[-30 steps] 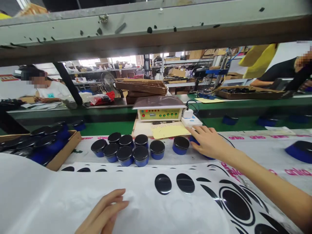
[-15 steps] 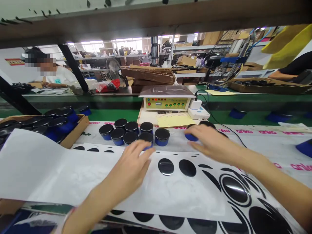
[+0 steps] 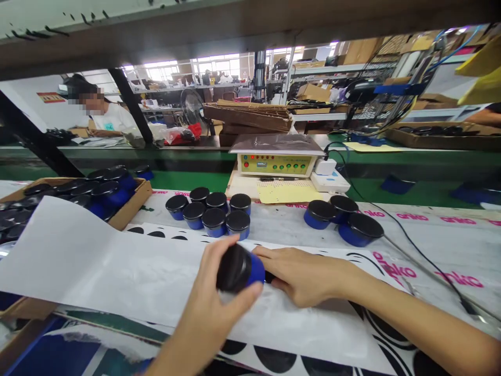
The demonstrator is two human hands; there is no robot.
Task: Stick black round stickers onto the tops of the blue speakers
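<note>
1. Factory bench (image 3: 430, 235) carries blue jars with black lids (image 3: 207, 216), grouped ahead beyond a white sheet (image 3: 117, 261).
2. My left grip (image 3: 207, 308) closes around one jar (image 3: 238, 269), over the sheet.
3. My right grip (image 3: 305, 274) lies open, touching its blue base.

Factory assembly floor, identified by a green conveyor belt (image 3: 188, 180), control box (image 3: 276, 165), storage shelves (image 3: 332, 68) and cardboard trays (image 3: 430, 138).
</note>
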